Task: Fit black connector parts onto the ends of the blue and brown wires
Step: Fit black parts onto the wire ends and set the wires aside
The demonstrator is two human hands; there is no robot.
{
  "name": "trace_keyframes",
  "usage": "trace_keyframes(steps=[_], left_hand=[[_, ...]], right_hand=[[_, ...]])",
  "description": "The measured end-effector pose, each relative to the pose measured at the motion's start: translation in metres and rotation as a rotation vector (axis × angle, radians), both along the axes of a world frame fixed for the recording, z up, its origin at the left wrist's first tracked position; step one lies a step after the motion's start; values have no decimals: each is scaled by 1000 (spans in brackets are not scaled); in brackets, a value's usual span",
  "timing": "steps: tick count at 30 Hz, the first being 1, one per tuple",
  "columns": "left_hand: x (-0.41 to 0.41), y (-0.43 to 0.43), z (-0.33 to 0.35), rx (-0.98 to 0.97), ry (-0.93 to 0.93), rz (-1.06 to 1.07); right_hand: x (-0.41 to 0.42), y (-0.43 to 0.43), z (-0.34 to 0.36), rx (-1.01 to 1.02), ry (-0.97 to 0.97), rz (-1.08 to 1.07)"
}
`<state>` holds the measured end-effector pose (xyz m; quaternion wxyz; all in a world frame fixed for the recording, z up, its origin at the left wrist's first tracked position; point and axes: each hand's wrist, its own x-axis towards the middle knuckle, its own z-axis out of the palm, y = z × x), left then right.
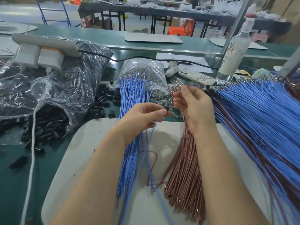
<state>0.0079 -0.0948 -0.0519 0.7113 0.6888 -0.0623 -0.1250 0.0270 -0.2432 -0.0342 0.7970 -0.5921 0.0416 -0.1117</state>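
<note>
A green workbench (48,163) carries a pale work mat (90,143), over which a person's two bare hands meet. To the right of the grip spreads the largest heap, blue and brown wires (259,119) fanned together. To its left, a split plastic bag of black connector parts (48,124) spills loose pieces across the bench. Directly beneath and beyond the grip lies a bundle of blue wires (131,95), and under the right wrist a bundle of brown wires (183,176).

The left hand (142,119) is clenched, with thumb and forefinger pinching a black connector part (166,111) at their tips. A single blue wire (150,140) hangs down from that fist towards the mat. The right hand (194,106) sits just beside the pinch with fingers curled. Motion blur hides whether it holds a wire end or nothing, so its grasp cannot be told.

The fit appears to be in progress. The risks lie in that small pinch. A wire end fed in crooked could bend rather than seat. A slipping thumb could drop the part among the loose wires below, where it would be hard to find. The trailing wire could also snag on the bundle under it and pull free.
</note>
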Motion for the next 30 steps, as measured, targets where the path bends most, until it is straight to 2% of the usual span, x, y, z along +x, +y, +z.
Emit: trace_keyframes(steps=[2, 4, 10, 16, 20, 30], left_hand=[[2, -1, -1, 28, -73, 59], [3, -2, -2, 86, -167, 85], [6, -5, -9, 301, -345, 233], [7, -6, -10, 322, -457, 334], [5, -3, -7, 402, -544, 380], [6, -4, -6, 420, -577, 394]], right_hand=[[1, 4, -3, -135, -1, 18], [1, 5, -2, -182, -42, -38], [-5, 4, 5, -134, -157, -238], [-8, 9, 6, -158, -209, -246], [-8, 11, 6, -165, -243, -237], [-7, 17, 2, -199, -281, -219]])
